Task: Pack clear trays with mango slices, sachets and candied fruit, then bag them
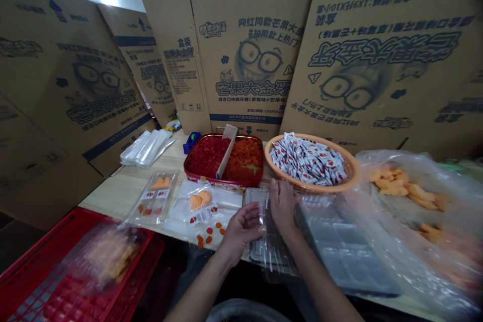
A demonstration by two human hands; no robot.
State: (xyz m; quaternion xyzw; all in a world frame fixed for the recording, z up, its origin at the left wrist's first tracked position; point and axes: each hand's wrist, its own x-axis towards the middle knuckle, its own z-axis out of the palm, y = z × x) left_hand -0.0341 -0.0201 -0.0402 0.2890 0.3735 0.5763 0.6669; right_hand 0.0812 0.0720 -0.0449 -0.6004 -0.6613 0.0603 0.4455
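Curling narrowly, the left hand [241,229] lay against the near side of a clear plastic tray [269,244], though I could not tell whether it gripped. The right hand [283,206] held the tray's upper edge in a narrow pinch. The tray stood at the front edge of a pale wooden table [151,173], between the hands. Just right of it lay a wider stack of clear plastic trays [339,246], blurred at the edge of view. Below left, a red plastic crate [56,282] held a clear bag of orange pieces [109,254]. Farther right, a large clear bag [400,186] held orange gummies. Left of the hands lay an open clear packet [199,206] with orange gummies, small sachets and red-orange bits, and beyond it a filled clear packet [153,198]. Past the hands, a red tray [222,161] held red and orange pieces, split by a cardboard divider [226,151]. An orange woven basket [309,161] beside it brimmed with white-and-red sachets [307,163]. Clear plastic bags [145,148] lay farther left, near a blue object [191,142]. Printed cardboard cartons [249,45] stood behind everything.
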